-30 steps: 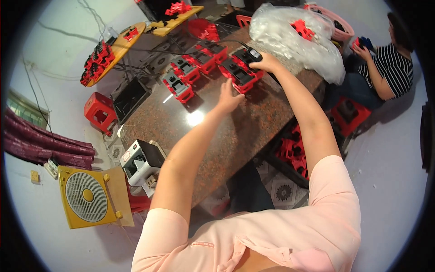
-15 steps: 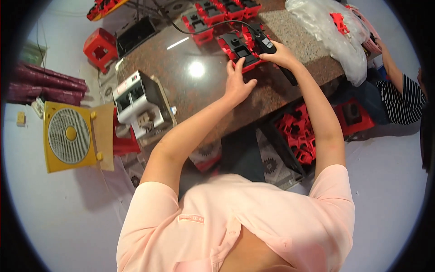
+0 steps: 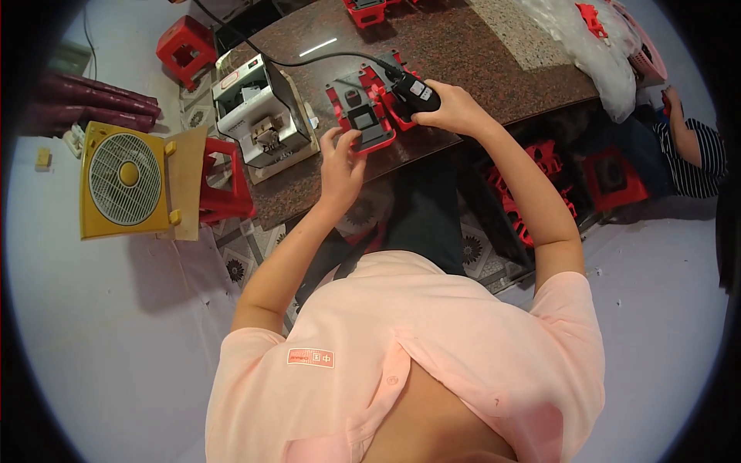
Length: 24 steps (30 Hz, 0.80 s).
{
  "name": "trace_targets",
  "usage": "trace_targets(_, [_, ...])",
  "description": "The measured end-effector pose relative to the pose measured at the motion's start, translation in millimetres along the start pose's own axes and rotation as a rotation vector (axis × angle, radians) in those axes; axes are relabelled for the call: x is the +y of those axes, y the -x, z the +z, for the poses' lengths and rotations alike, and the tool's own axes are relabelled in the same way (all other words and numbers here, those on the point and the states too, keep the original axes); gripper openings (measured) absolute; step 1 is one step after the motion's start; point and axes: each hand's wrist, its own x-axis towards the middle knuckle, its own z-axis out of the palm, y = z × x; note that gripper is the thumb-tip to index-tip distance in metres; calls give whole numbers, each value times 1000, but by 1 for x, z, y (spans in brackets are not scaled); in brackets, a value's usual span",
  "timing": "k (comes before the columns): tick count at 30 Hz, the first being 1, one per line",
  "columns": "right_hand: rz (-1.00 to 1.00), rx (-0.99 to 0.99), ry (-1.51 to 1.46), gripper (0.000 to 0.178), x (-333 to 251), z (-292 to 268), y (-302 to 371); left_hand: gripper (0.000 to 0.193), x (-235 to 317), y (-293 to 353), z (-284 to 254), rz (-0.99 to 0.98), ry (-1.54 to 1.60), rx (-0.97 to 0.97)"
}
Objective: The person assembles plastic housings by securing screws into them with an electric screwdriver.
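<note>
My right hand (image 3: 451, 108) is wrapped around a black corded electric screwdriver (image 3: 417, 92), whose cable leaves its far end toward the left. The tool's tip is hidden. Just left of it, a red-and-black plastic housing (image 3: 363, 116) lies on the stone tabletop, with a second red-and-black housing (image 3: 397, 112) partly covered by the screwdriver. My left hand (image 3: 341, 166) is at the near left corner of the first housing, fingers bent and apart. Its fingertips are at the housing's edge; whether they press on it I cannot tell.
A white-and-black machine (image 3: 258, 112) stands on the table's left side. More red-and-black housings (image 3: 367, 11) sit at the far edge. Clear plastic sheeting (image 3: 587, 46) drapes the right end, near a person in a striped top (image 3: 695, 158). Below the table is a black crate (image 3: 517, 208) of red parts.
Both hands and the housings now appear lower and further left in view, partly because the view has shifted. The screwdriver remains in my right hand, turned differently. My left fingers have shifted to the housing's corner.
</note>
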Motion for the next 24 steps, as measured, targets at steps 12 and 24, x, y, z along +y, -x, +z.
trace_targets(12, [-19, 67, -262, 55, -23, -19, 0, 51, 19, 1, -28, 175, -170, 22])
trace_targets(24, [172, 395, -397, 50, 7, -116, -114, 52, 38, -274, 57, 89, -314, 6])
